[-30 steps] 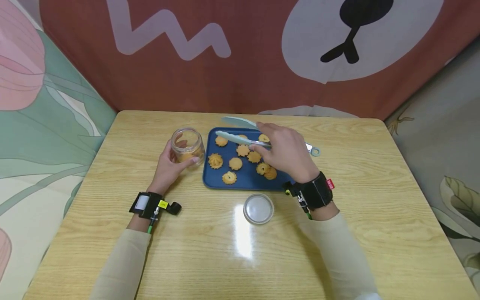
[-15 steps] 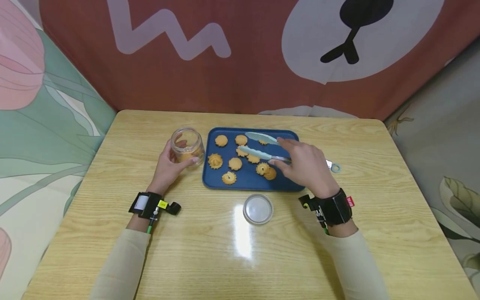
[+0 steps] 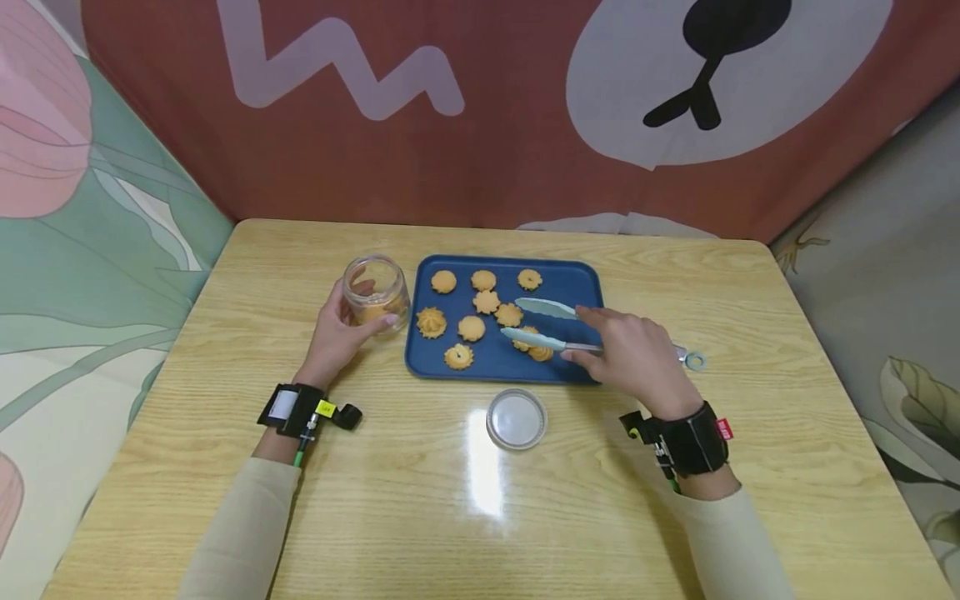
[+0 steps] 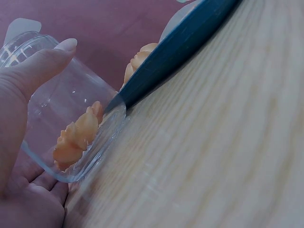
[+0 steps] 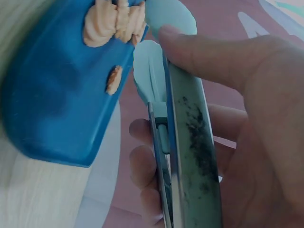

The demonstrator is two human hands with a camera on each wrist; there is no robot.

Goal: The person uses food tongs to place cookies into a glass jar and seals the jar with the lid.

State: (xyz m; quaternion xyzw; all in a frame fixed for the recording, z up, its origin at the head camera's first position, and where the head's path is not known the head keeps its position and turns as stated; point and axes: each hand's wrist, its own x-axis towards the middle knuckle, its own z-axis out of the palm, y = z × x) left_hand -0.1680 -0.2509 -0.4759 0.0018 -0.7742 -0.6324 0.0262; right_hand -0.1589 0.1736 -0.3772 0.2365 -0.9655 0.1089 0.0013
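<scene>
Your left hand curled around a clear jar holding golden cookies, just left of a blue tray. Your right hand gripped pale-blue tongs, their tips parted over the tray, partly screening a piped biscuit from the head view. A round lid lay on the wooden table, just before the tray's near edge.

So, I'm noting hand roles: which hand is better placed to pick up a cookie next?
Probably the right hand: it holds the tongs open near the cookies on the tray, while the left hand is occupied gripping the jar.
</scene>
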